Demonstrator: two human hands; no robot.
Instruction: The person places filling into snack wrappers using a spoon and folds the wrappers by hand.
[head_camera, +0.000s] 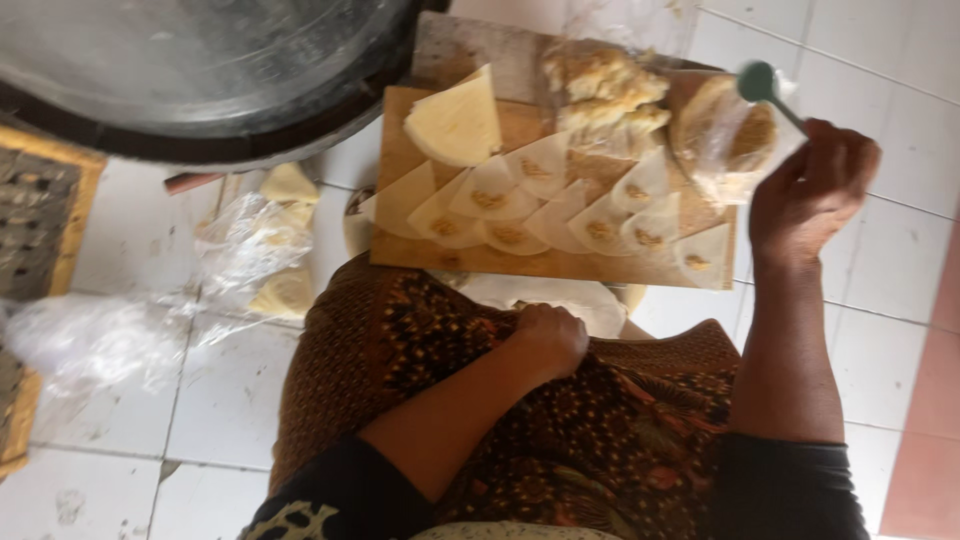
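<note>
The right hand (812, 185) grips a green spoon (768, 88) over the wooden board's (400, 115) right edge; the left hand (548, 338) rests fisted, holding nothing, near its front edge.

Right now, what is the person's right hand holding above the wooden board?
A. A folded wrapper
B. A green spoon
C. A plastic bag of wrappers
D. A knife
B. The right hand grips a green spoon by its handle, raised over the bag of filling at the right end of the wooden board, while the left hand rests closed on the lap.
</note>
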